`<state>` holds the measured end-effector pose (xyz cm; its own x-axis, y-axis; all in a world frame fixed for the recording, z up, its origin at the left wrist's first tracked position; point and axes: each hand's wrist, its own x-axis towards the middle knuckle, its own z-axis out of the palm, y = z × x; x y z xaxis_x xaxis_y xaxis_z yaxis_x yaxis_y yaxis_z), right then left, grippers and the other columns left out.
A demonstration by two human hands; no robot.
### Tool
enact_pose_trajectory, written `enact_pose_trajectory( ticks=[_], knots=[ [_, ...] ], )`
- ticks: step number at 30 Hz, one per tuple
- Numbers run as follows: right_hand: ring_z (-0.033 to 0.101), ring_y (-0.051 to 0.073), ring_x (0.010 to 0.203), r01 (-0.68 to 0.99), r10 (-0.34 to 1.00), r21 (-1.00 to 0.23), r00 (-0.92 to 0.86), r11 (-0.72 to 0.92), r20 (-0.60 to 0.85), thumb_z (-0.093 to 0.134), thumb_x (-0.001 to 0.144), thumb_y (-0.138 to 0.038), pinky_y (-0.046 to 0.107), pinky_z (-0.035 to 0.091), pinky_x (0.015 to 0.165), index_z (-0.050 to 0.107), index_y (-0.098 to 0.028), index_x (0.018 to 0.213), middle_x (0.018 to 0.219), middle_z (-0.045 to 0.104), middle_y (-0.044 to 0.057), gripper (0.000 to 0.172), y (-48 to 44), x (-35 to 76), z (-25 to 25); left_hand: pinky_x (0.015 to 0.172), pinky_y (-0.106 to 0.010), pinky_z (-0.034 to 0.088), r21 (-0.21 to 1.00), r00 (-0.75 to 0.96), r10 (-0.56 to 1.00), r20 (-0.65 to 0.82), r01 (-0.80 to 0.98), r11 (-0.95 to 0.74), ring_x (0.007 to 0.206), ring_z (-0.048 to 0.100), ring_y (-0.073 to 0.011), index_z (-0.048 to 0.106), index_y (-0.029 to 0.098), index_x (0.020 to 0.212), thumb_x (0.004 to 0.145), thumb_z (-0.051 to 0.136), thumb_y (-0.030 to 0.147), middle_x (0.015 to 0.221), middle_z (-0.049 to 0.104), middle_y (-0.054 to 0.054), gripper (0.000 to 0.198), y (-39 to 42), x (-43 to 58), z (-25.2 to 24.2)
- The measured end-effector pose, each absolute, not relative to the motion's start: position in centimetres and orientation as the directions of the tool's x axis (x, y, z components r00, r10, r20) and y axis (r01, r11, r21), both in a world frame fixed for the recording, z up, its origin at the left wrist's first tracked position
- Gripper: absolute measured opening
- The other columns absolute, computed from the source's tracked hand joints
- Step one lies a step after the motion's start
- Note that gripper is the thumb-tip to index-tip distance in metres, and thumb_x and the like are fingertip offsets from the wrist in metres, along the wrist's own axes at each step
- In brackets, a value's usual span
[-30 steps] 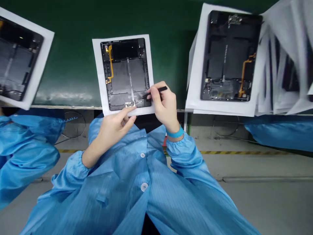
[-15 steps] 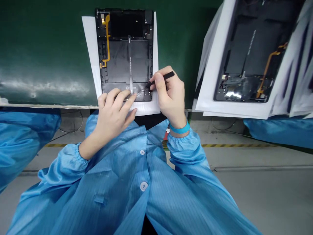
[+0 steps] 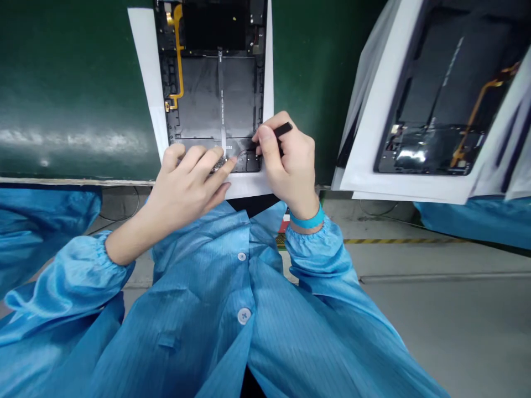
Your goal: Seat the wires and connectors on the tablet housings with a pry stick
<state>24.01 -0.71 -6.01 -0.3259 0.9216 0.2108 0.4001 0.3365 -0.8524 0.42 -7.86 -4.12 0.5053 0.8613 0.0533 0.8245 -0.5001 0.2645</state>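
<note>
Fingers of the left hand (image 3: 194,157) lie spread across the lower edge of an opened tablet housing (image 3: 219,94), their tips touching a small connector area (image 3: 218,166). Fingers of the right hand (image 3: 265,135) pinch slim black tweezers (image 3: 284,130) in a narrow grip, the tips hidden by the fingers, just beside a thin wire (image 3: 244,150). A turquoise wristband (image 3: 307,218) circles the right wrist above a blue antistatic smock cuff (image 3: 315,243). The housing lies at 12 o'clock from the hands on a white paper sheet (image 3: 147,66), with a yellow flex cable (image 3: 176,55) along its left side and a pale strip (image 3: 222,99) down its middle. Beneath the sheet is a green bench mat (image 3: 74,99). At 2 o'clock, a second tablet housing (image 3: 448,94) sits on white sheets (image 3: 373,110). Blue sleeves (image 3: 41,221) of other people show at 9 o'clock and 3 o'clock.
</note>
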Motion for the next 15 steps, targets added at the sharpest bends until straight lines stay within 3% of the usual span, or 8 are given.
enact_pose_trajectory(
  ticks=[5, 9, 15],
  knots=[
    [0.072, 0.026, 0.105, 0.44, 0.916, -0.822, -0.334, 0.36, 0.222, 0.044, 0.121, -0.061, 0.056, 0.055, 0.122, 0.067, -0.027, 0.097, 0.103, 0.07, 0.005, 0.048, -0.9, 24.4, -6.1, 0.118, -0.071, 0.048, 0.402, 0.51, 0.859, -0.045, 0.796, -0.452, 0.144, 0.067, -0.0435, 0.07, 0.032, 0.158, 0.118, 0.05, 0.043, 0.157, 0.068, -0.016, 0.047, -6.3, -0.1, -3.5],
    [0.073, 0.026, 0.108, 0.421, 0.918, -0.831, -0.313, 0.364, 0.244, 0.045, 0.121, -0.06, 0.058, 0.054, 0.122, 0.068, -0.025, 0.096, 0.099, 0.066, 0.003, 0.049, -1.2, 24.8, -6.3, 0.117, -0.074, 0.044, 0.502, 0.475, 0.877, -0.074, 0.777, -0.379, 0.143, 0.068, -0.0443, 0.076, 0.035, 0.151, 0.116, 0.05, 0.048, 0.152, 0.072, -0.012, 0.046, -5.9, -0.2, -3.6],
    [0.072, 0.022, 0.097, 0.423, 0.92, -0.829, -0.302, 0.366, 0.252, 0.041, 0.123, -0.056, 0.052, 0.058, 0.115, 0.068, -0.026, 0.098, 0.097, 0.063, 0.002, 0.048, -1.3, 24.9, -6.6, 0.118, -0.076, 0.042, 0.517, 0.466, 0.88, -0.085, 0.776, -0.361, 0.146, 0.066, -0.046, 0.074, 0.037, 0.155, 0.116, 0.049, 0.044, 0.158, 0.069, -0.012, 0.047, -6.0, -0.3, -3.9]
  ],
)
